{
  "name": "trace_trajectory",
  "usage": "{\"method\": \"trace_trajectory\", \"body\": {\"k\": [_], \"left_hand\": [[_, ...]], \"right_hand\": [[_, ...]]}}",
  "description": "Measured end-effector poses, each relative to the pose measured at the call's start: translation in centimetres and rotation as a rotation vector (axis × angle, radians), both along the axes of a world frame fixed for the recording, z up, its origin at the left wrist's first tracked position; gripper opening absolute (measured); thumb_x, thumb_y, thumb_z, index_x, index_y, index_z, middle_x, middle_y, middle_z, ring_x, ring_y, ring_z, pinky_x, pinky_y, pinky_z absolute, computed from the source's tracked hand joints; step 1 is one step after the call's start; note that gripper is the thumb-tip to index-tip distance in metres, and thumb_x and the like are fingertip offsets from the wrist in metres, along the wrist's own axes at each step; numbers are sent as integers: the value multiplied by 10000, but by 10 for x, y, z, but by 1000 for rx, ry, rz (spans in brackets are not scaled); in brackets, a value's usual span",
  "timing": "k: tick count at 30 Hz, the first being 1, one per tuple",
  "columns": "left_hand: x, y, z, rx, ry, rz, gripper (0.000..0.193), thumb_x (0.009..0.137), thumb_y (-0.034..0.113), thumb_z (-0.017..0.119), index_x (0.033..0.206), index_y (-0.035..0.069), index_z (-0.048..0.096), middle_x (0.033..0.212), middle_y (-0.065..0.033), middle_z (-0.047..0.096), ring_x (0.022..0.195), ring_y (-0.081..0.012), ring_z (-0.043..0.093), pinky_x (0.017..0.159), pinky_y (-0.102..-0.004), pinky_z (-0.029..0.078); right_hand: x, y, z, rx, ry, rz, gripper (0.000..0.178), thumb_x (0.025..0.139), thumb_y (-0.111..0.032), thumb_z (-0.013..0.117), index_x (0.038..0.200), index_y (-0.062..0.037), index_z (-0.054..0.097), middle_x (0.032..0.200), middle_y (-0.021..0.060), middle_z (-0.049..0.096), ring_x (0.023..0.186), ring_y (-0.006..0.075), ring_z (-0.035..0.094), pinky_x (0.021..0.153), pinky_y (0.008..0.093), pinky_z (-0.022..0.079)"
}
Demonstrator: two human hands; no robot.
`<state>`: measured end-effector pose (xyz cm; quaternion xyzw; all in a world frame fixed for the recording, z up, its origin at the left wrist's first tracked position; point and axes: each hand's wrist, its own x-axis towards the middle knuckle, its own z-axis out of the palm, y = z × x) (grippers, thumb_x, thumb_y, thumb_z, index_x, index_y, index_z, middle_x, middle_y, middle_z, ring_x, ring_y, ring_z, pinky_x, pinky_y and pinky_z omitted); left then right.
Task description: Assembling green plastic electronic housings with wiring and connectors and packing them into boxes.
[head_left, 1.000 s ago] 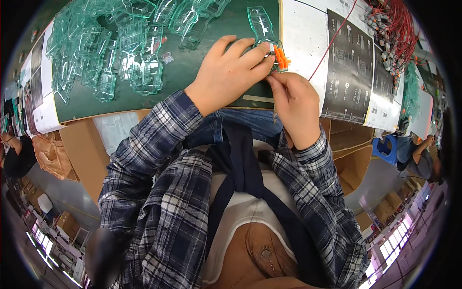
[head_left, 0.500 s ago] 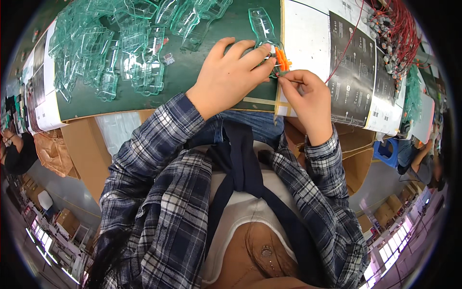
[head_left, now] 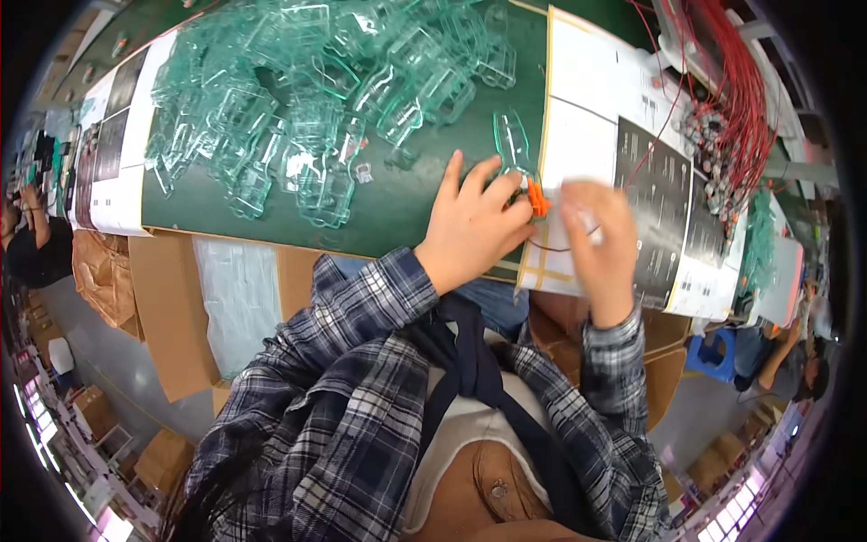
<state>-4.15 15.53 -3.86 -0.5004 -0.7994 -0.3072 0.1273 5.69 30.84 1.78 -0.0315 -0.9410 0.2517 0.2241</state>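
Left grip point(head_left: 474, 226) clamped on orange connector point(head_left: 538, 199) — right grip point(head_left: 596, 235) blurred, state unclear.

A heap of clear plastic shells point(head_left: 298, 117) is spread over the far left of the green bench point(head_left: 397, 194). Red wires point(head_left: 736, 90) are bundled far right, beside printed sheets point(head_left: 668, 199).

right hand point(head_left: 598, 237): is smearing into motion blur, so its finger positions cannot be told.
small orange plastic connector point(head_left: 538, 199): is showing only in part, the left hand point(head_left: 474, 226) covering the rest.
thin red wire point(head_left: 652, 135): is fading into the blur near the right hand.
bundle of red wires point(head_left: 742, 99): is running out past the picture's dark rim.
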Motion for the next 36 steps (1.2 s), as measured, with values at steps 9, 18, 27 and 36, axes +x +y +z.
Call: {"method": "trace_trajectory", "body": {"k": [9, 18, 27, 36], "left_hand": [[4, 3, 3, 25, 76, -3, 297, 748, 356, 747, 917, 146, 623, 1194, -39, 582, 1179, -280, 515, 1036, -612, 329], [1, -1, 3, 4, -21, -33, 316, 779, 334, 725, 1021, 154, 631, 1214, -37, 575, 1199, -259, 512, 1048, -592, 318], [-1, 5, 12, 32, -226, -66, 591, 788, 252, 739, 1307, 131, 483, 1281, -42, 562, 1281, -263, 463, 1128, -557, 216], [2, 7, -11, 324, -526, -108, 906, 690, 14, 741, 1447, 81, 248, 1388, -164, 396, 1293, -372, 400, 1127, -527, 252]], "right_hand": [[-179, 63, -7, 282, -155, 166, 807, 700, -386, 816, 1393, -148, 479, 1253, 236, 558, 1139, 364, 572, 972, 378, 463], [-93, 87, 21, 74, -156, 125, 802, 711, -306, 799, 1432, -230, 454, 1320, 168, 513, 1127, 344, 536, 946, 404, 449], [-11, 56, -17, 277, -216, -175, 732, 766, -240, 764, 1424, -160, 452, 1376, 153, 494, 1181, 360, 474, 1004, 422, 383], [-14, -25, -5, -50, -143, -140, 708, 664, -209, 825, 1268, -45, 493, 1269, 135, 554, 1110, 307, 522, 949, 426, 354]]}}
